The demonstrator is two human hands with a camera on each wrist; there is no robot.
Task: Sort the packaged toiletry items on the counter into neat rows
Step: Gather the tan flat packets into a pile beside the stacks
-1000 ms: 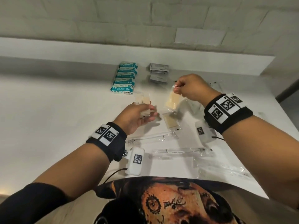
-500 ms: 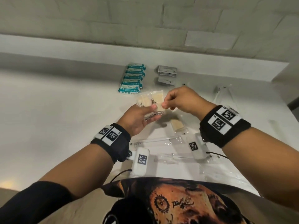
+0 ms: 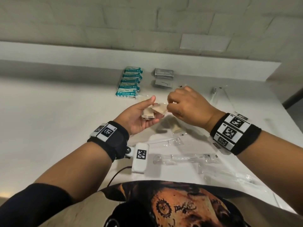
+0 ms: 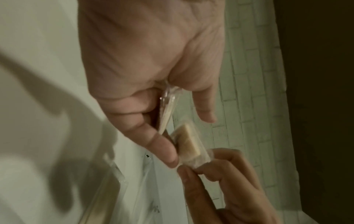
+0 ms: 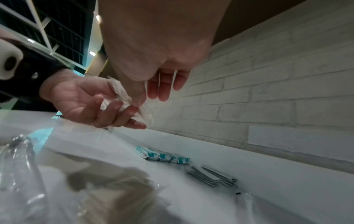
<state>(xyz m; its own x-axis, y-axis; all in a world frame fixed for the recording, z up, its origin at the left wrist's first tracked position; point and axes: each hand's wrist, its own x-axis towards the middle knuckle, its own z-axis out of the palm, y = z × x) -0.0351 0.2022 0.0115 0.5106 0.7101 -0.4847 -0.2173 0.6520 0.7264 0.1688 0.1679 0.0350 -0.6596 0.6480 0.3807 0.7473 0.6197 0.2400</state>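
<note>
You brought your right hand (image 3: 186, 107) from over by the grey sachets (image 3: 164, 77) across to your left hand (image 3: 141, 117), carrying a tan packet (image 3: 159, 108) you pinched by its edge. You turned your left palm upward and laid that packet against the packet (image 3: 148, 113) already resting there, so the two now overlap, nearer you than the grey sachets.

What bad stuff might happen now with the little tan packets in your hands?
1. The right hand pinches only the corner of a tan packet, so it may slip and fall.
2. The left hand holds another packet loosely on bent fingers; adding one could push it off.
3. A dropped packet could land among the clear-wrapped items below and be harder to sort.
</note>
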